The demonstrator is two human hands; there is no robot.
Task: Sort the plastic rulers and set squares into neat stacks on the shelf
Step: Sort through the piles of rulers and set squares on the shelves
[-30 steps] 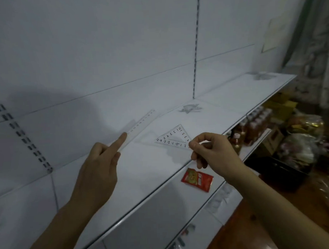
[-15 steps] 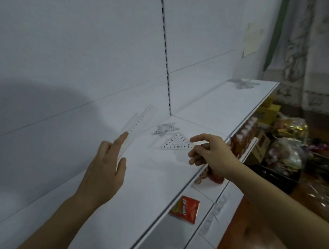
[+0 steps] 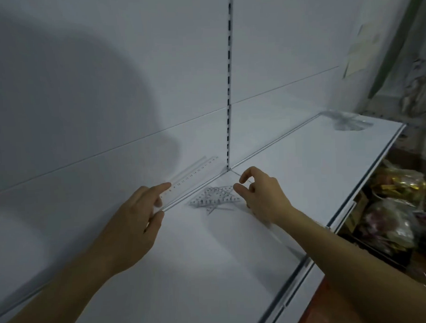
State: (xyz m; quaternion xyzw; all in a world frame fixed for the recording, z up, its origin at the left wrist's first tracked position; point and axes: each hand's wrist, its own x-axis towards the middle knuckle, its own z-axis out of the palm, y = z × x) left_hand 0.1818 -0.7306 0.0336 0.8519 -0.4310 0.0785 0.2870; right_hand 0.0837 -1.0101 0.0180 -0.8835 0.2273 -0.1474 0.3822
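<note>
White shelf (image 3: 304,172) is carrying everything: my left hand (image 3: 136,222) is pinching a clear ruler (image 3: 191,180), my right hand (image 3: 261,196) is hovering half-open, empty, over messy set squares (image 3: 214,197). They're slippery, probably sliding apart.

Left hand (image 3: 136,219) pinching, forefinger extended; right hand (image 3: 261,196) hovering, fingers loosely curled, holding nothing.
</note>
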